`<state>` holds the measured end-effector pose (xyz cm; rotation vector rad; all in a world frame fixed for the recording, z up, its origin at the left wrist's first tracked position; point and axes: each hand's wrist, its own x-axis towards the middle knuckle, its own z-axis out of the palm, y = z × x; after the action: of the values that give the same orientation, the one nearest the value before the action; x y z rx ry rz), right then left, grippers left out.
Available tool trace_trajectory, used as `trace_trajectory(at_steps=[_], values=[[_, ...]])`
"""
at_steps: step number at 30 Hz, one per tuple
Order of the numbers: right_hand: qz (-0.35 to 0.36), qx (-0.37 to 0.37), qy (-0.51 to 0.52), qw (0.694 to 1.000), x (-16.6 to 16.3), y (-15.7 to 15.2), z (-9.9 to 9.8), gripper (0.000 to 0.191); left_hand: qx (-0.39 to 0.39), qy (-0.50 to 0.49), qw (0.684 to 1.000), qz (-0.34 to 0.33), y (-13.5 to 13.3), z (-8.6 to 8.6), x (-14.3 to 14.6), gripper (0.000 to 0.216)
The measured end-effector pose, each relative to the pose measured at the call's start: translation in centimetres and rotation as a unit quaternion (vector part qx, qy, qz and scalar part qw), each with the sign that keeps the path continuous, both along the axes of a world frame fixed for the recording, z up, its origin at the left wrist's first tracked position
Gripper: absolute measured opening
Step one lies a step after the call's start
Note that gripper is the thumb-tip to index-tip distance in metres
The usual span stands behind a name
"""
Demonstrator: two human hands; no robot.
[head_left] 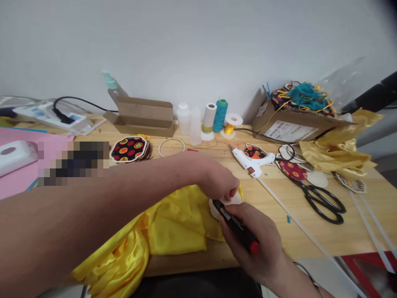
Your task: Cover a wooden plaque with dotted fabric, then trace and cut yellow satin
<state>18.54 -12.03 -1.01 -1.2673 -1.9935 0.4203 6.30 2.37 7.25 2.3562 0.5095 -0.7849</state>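
Note:
A black marker pen point(237, 227) with a red end is gripped in my right hand point(260, 236), its tip end against a white rounded flat piece point(214, 210). My left hand point(218, 178) reaches across from the left, fingers curled and pressing the far side of that white piece down. Both hands partly cover the piece. Under it, shiny yellow fabric point(176, 227) spreads over the table's front edge and bunches at the left. Yellow cord shows just beyond my left fingers.
A white glue gun point(251, 161) with a long glue stick and black scissors point(322, 203) lie to the right. Patterned pieces point(128, 150), a wooden ring point(171, 145), thread spools point(221, 116), and cardboard boxes point(145, 116) stand along the back. A power strip point(58, 118) sits far left.

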Motion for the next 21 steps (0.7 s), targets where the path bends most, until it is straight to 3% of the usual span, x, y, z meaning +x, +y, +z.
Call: trace_trajectory(at_steps=[9, 21], values=[[-0.051, 0.015, -0.022, 0.998, -0.7, 0.5, -0.1, 0.016, 0.012, -0.019, 1.000, -0.019, -0.1, -0.2, 0.0, 0.045], [-0.051, -0.004, -0.042, 0.998, -1.6, 0.6, 0.2, 0.017, 0.039, -0.028, 0.999, -0.010, -0.5, -0.5, 0.1, 0.042]])
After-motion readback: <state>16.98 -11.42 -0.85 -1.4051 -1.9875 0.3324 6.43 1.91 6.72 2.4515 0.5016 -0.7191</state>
